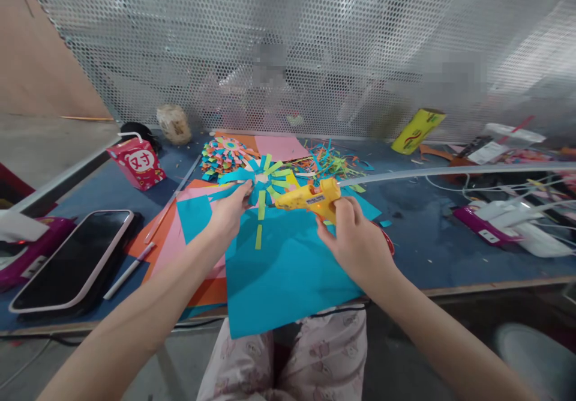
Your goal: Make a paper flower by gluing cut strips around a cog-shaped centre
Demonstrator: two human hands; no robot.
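Observation:
A yellow hot glue gun is gripped in my right hand, its nozzle pointing left and a long clear glue stick trailing from its back. Close to the nozzle, my left hand pinches a paper flower made of blue and yellow-green strips. One green strip lies on a large blue sheet below the flower. Under that sheet, pink and orange sheets stick out on the left. Behind the flower sits a multicoloured fringed paper flower.
Shredded paper strips are heaped at the back. On the left are a phone, a red drink carton and a white stick. A yellow tube and a purple power strip with cables stand right. A perforated metal panel closes the back.

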